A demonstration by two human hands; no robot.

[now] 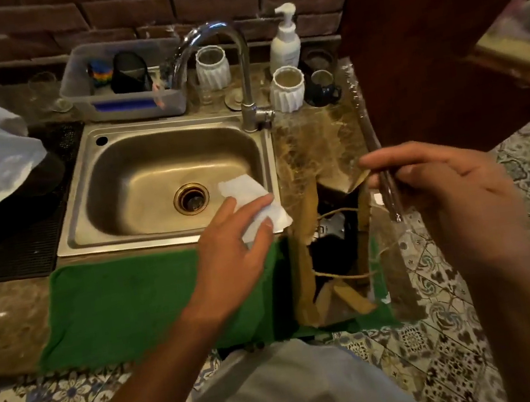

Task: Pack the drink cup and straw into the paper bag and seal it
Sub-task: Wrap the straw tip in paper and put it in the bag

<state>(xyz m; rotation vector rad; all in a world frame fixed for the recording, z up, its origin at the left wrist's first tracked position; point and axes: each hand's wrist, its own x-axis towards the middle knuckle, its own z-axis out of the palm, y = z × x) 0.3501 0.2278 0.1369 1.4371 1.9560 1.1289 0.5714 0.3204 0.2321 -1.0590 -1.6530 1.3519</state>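
A: What are the fingers doing?

B: The right hand (442,189) is pinching a wrapped straw (373,138) between thumb and fingertips, low on its length, so it is slanting up and away over the counter. The left hand (238,238) is gripping a white napkin (250,199), thumb pressing it against the fingers, above the sink (165,180) rim.

A: And the bag?

B: The paper bag (303,263) is standing open on the green towel (135,304), between the two hands, twine handles lying across its mouth. Something dark is sitting inside, probably the drink cup (331,225); I cannot tell for sure.

A: So which step?

B: Loading the straw, I'd say. Next it needs tipping upright and lowering past the handles beside the cup. Both forearms are reaching forward, converging on the bag.
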